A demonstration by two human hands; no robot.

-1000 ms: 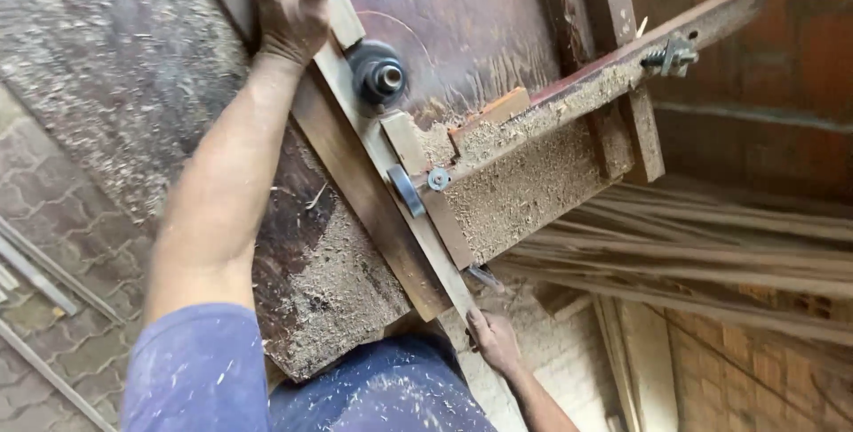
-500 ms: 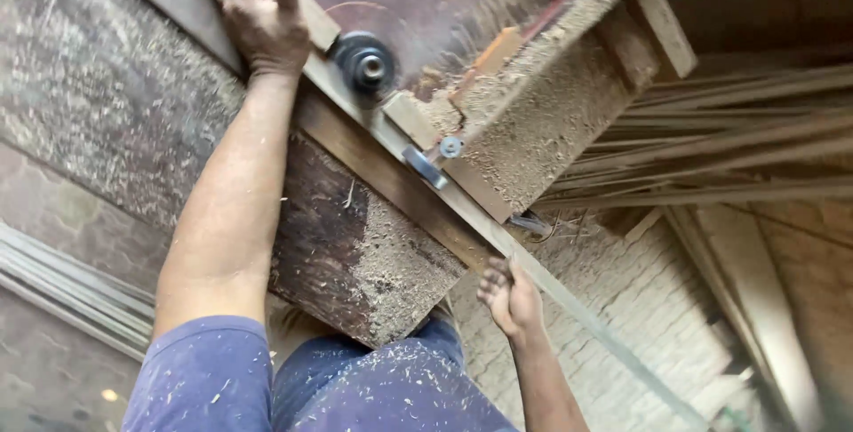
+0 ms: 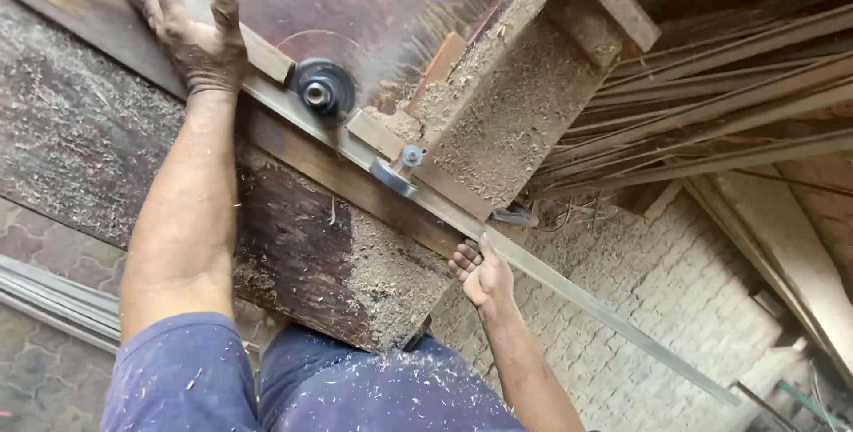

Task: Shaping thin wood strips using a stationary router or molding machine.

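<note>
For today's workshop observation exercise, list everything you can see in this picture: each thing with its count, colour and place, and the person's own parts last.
Long wooden strip: one, pale, running diagonally across the table past the blade.
Circular saw blade: one, dark hub, spinning, table centre.
Saw table: one, dark brown, sawdust-covered, left and centre.
Wooden fence block: one, tan, caked in sawdust, right of the blade.
Pile of cut strips: many, light brown, upper right.
Brick paving: grey, lower right.
Blue trousers: dusted with sawdust, bottom.
Left hand: pressing flat on the strip, upper left.
Right hand: gripping the strip below the table edge.
</note>
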